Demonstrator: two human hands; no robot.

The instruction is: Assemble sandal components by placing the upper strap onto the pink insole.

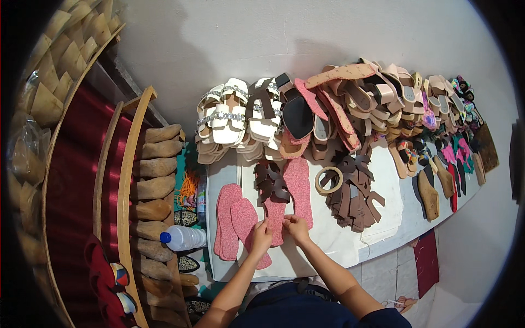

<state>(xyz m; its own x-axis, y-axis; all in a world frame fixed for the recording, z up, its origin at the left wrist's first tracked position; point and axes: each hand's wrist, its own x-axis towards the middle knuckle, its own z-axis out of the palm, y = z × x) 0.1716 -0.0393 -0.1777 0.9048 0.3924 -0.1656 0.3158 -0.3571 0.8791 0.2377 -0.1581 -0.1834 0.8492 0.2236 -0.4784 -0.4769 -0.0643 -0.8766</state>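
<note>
A pink speckled sole [276, 221] lies toe-end away from me, with a dark brown cut-out strap upper [272, 183] over its far part. My left hand [262, 236] pinches the sole's left edge. Opposite it, the closed fingers of my right hand [297, 229] grip the right edge. Another pink sole [298, 188] rests just beyond my right hand. Left of my left hand lie more pink soles [228, 218], partly overlapping; one reaches under my left wrist. To the right sit a roll of tape [328, 181] and a heap of brown strap pieces [354, 205].
White sandals [228, 120] and piled beige sandals [402, 90] line the wall. Wooden shoe lasts [428, 194] lie at the table's right; more lasts [156, 186] fill a rack at left. A blue-capped bottle [186, 238] is beside the table [219, 273]. Tiled floor [396, 273] shows lower right.
</note>
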